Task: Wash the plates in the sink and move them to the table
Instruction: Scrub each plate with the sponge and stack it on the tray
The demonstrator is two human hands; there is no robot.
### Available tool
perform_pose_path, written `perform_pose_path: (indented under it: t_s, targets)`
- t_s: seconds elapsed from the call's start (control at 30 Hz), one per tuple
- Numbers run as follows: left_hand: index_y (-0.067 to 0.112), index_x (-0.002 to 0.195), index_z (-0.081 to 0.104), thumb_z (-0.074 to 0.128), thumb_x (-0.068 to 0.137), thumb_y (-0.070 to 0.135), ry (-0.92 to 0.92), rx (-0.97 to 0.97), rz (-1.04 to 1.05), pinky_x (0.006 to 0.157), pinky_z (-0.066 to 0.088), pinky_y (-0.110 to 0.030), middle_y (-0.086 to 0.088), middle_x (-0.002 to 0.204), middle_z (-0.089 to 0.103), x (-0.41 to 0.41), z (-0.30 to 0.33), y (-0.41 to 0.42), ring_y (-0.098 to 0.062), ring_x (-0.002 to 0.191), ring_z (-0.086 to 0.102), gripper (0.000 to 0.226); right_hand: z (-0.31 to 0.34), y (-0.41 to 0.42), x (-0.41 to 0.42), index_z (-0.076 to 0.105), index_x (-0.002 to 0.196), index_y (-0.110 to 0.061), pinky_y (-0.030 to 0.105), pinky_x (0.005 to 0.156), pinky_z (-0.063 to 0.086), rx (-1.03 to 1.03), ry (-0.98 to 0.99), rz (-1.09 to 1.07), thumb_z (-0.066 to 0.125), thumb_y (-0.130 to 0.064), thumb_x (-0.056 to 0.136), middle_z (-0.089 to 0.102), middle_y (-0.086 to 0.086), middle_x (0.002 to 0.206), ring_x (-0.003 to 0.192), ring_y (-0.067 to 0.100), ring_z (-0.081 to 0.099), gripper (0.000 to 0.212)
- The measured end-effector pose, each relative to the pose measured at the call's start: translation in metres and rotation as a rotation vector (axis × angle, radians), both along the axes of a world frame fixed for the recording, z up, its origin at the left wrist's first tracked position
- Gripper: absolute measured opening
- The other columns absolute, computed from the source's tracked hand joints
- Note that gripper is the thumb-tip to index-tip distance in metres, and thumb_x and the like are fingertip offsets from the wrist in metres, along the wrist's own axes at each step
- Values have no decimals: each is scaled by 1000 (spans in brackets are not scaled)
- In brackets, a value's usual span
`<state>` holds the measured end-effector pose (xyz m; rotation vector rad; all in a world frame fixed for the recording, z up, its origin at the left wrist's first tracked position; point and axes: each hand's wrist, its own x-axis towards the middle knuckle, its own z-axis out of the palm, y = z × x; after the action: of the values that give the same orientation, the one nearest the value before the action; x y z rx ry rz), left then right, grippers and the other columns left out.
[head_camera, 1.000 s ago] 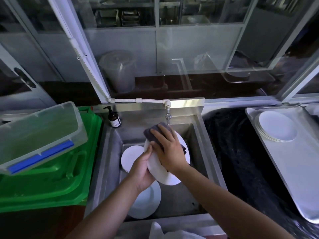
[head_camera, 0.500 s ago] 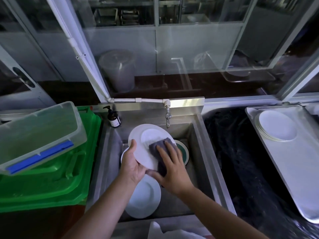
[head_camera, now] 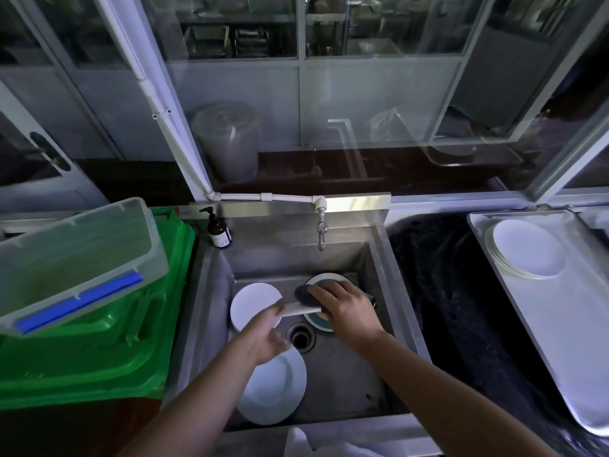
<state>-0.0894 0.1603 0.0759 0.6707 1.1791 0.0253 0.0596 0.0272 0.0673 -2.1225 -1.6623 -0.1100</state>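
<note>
Scrub step, judged mid-wash: one plate (head_camera: 301,310) is held edge-on over the sink (head_camera: 389,268), above the drain (head_camera: 300,338) and just left of the green-rimmed plate (head_camera: 318,319) on the sink floor.

Left hand (head_camera: 263,338) is blurred; its grip looks curled on the plate's near-left edge, fingers (head_camera: 278,308) up against the rim, but the exact finger wrap is hard to tell. Right hand (head_camera: 346,311) grips a dark sponge (head_camera: 304,291), fingers curled over it, pressing it on the plate's far side. So the plate sits between the two grips, touching both, tilted nearly flat to the camera.

Other plates around the drain: a white plate (head_camera: 253,305) just left-behind it, another white plate (head_camera: 273,387) in front of it, near the sink's front wall. Tap (head_camera: 321,232) is behind the drain; no water stream visible.

Finished stack (head_camera: 524,253) sits on a metal tray (head_camera: 560,324) on the table, well right of the drain.

Next move, as a guess: finish the scrub, rinse under the tap, then carry the plate right to the stack. Needs a firm left hold, since a wet rim may slip. Three plates remain in the sink, so the task looks far from done.
</note>
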Motion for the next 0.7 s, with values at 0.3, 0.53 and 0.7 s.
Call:
perform_pose_path:
  t_s: [0.3, 0.53, 0.7]
  targets:
    - [52, 106, 65, 52, 84, 72, -48, 936, -712, 90, 50, -25, 15, 104, 72, -22, -13, 5, -5, 101, 65, 32, 18, 10, 32, 58, 138, -30, 39, 89, 53, -216, 244, -5, 69, -24, 87, 66, -2, 128, 112, 26, 64, 53]
    - [23, 64, 42, 42, 105, 53, 93, 893, -494, 58, 26, -34, 10, 54, 39, -7, 4, -1, -16, 60, 35, 51, 25, 18, 35, 56, 135, -35, 31, 92, 50, -101, 601, -250, 75, -32, 85, 65, -9, 125, 112, 15, 61, 54]
    - [14, 86, 61, 44, 102, 61, 135, 484, -150, 69, 39, -33, -5, 83, 58, 2, 7, -13, -24, 77, 54, 52, 5, 6, 4, 53, 144, -31, 34, 108, 42, 80, 589, -294, 73, -24, 87, 55, -5, 143, 133, 15, 48, 60]
